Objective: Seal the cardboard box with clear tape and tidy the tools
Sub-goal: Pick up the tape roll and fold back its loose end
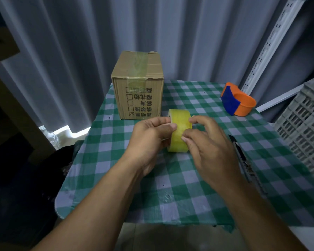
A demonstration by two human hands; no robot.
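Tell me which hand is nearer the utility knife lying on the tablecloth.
Right. The right hand holds the tape roll just beside the utility knife; the left hand grips the roll's far side.

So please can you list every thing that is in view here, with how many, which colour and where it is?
cardboard box: one, brown, on the far left part of the table, clear tape already across its top and down its front.
tape roll: one, yellowish clear, held above the table centre.
tape dispenser: one, orange and blue, far right of the table.
utility knife: one, dark, lying on the table to the right of the right hand.
tablecloth: one, green and white check, over the table.
plastic crate: one, grey, right edge.
curtain: grey, behind the table.
left hand: gripping the roll's left side.
right hand: fingers on the roll's outer face.
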